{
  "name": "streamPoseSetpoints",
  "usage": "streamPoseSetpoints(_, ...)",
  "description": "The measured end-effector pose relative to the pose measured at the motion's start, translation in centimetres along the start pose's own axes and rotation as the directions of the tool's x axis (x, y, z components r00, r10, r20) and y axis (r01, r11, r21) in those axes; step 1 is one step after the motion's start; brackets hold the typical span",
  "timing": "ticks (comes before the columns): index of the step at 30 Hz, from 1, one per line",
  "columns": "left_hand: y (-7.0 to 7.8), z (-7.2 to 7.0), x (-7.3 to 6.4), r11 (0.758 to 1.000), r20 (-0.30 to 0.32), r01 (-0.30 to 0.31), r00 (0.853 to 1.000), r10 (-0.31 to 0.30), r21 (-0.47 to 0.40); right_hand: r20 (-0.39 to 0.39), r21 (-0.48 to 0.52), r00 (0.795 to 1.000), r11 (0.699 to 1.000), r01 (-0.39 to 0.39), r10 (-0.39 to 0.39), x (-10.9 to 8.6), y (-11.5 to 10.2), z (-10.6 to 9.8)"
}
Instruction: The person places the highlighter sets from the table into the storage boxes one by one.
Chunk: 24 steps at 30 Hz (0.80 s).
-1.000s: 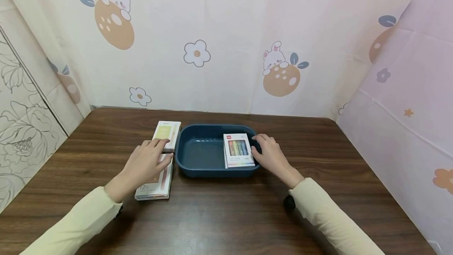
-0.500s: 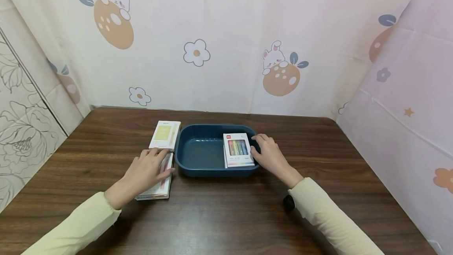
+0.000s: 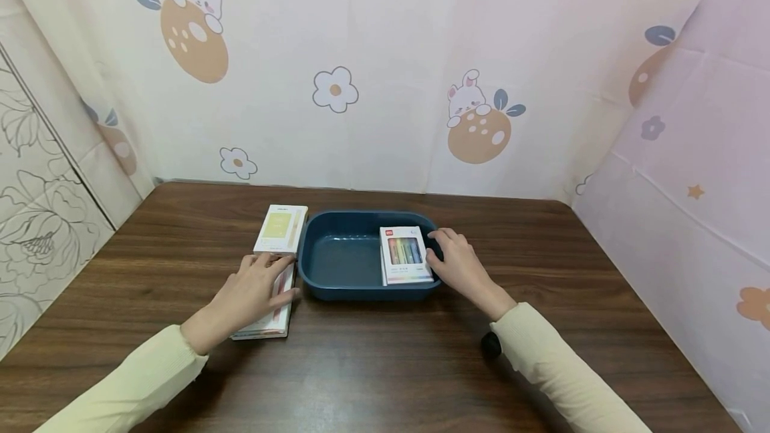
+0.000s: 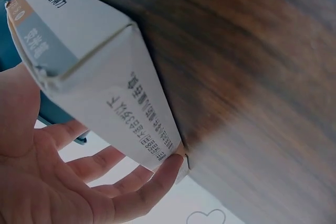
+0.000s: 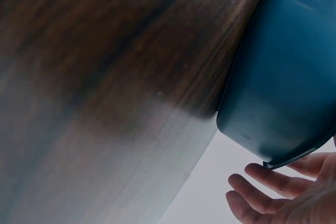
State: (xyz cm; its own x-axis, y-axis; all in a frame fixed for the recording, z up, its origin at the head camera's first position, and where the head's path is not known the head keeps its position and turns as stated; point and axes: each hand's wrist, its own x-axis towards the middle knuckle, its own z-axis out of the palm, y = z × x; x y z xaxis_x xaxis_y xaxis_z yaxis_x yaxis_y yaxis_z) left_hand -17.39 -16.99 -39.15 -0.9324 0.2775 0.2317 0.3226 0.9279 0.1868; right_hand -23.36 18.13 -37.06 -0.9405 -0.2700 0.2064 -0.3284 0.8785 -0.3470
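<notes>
My left hand (image 3: pixel 243 296) lies over the nearer white box (image 3: pixel 273 323), fingers spread across its far part and thumb out at its right edge. In the left wrist view the fingers curve loosely past that printed box (image 4: pixel 110 98), one fingertip touching its side. A white box with a yellow-green panel (image 3: pixel 279 227) lies just beyond. My right hand (image 3: pixel 463 260) rests at the right end of a blue tray (image 3: pixel 361 294). The right wrist view shows its fingers (image 5: pixel 281 182) loosely extended by the tray rim. Inside the tray leans a white box of coloured sticks (image 3: pixel 406 254).
The brown wooden table (image 3: pixel 385 366) reaches back to a patterned curtain (image 3: pixel 391 85), with another curtain (image 3: pixel 692 186) along the right side. The tray stands close to the right of the two left boxes.
My left hand has drawn back toward me, off the yellow-green box and onto the nearer box. My right hand, the tray and the boxes stay in place.
</notes>
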Motion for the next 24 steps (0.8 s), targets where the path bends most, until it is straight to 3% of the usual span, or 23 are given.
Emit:
streamPoseSetpoints(16, -0.07, 0.18, 0.18, 0.999, 0.053, 0.009, 0.999, -0.007, -0.037, 0.004, 0.008, 1.000, 1.000, 0.001, -0.001, -0.01, 0.02, -0.03)
streamPoseSetpoints(24, 0.24, 0.16, 0.35, 0.998, 0.055, 0.051, 0.997, -0.049, -0.038, 0.004, 0.004, 1.000, 1.000, -0.002, 0.002, 0.00, 0.02, 0.03)
